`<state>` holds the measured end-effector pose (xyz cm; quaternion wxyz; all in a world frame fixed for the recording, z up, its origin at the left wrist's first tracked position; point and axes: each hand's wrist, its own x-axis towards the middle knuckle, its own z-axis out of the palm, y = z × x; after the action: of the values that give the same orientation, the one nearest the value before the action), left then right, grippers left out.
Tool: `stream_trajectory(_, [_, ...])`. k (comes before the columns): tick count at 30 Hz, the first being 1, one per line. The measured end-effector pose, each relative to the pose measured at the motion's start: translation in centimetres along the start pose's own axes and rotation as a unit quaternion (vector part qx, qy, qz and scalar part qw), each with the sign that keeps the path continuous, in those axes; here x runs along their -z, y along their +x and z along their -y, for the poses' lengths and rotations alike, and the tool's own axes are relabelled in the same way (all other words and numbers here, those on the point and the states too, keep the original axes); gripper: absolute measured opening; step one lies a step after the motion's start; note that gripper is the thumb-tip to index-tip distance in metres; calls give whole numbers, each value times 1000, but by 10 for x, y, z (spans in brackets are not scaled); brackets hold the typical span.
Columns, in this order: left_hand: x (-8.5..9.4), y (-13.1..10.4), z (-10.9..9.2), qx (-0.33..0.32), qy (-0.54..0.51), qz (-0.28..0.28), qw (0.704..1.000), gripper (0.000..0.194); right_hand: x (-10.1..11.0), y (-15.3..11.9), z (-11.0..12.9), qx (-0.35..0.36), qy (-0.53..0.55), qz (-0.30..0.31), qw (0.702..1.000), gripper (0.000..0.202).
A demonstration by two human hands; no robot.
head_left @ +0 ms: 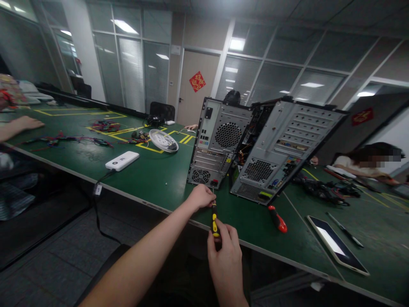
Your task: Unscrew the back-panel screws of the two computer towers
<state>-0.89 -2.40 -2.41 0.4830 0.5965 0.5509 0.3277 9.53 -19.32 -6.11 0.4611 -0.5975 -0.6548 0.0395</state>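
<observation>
Two computer cases stand upright on the green table with their backs facing me. A yellow and black screwdriver (214, 222) points at the lower edge of the left case (220, 136). My right hand (226, 251) is closed around its handle, fingertips on the yellow part. Pinched near the screwdriver's shaft, just below the case's power socket, is my left hand (202, 197); what its fingertips hold is too small to name. The right case (271, 157) leans slightly beside the first. A red-handled tool (277, 219) lies in front of it.
A tablet (337, 245) and a pen (345, 230) lie at the right. Left of the cases are a white power bank (122, 161) with a cable, a round white cover (163, 140) and wires (68, 140). Other people sit at both sides.
</observation>
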Motion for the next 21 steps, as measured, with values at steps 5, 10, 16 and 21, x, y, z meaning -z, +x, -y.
stream_trajectory(5, [2,-2,0,-10,30,-3,999,21,-1,0,-1,5,12,-13,1000,29])
stream_trajectory(10, [3,-6,-4,0,-20,16,1000,19,-3,0,-1,7,16,-7,1000,30])
stream_trajectory(16, [3,-8,-8,27,-110,35,993,22,-4,-1,-3,5,22,2,1000,32])
stream_trajectory(21, [4,-8,-9,32,-102,21,994,21,-1,1,-2,15,11,10,1000,33])
